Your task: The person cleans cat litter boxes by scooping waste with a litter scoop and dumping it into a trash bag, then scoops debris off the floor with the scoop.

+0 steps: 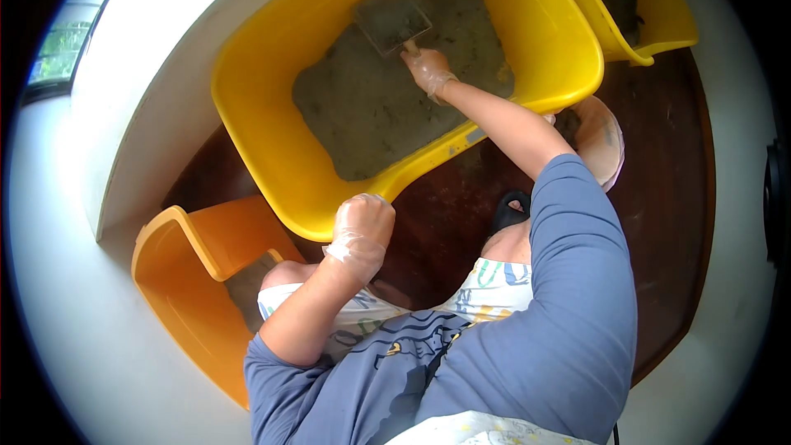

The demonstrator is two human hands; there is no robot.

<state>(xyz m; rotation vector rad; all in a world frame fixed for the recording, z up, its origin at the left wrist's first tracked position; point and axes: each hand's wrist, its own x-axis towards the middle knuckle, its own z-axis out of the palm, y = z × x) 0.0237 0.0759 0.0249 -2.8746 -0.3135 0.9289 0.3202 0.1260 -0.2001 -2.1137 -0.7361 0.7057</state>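
Note:
A large yellow tub [255,107] holds a layer of grey litter [379,124]. My right hand [428,72], in a clear plastic glove, grips the handle of a scoop [392,18] with a see-through, squarish head. The scoop's head lies over the litter near the tub's far side. My left hand [362,227], gloved too, is closed at the tub's near left rim; whether its fingers grip the rim is hidden.
An orange container [177,280] with grey material stands at the lower left. Another yellow container [667,12] holding something dark is at the upper right. Below my right forearm sits a pinkish round container [600,144]. A pale wall [156,82] rises on the left.

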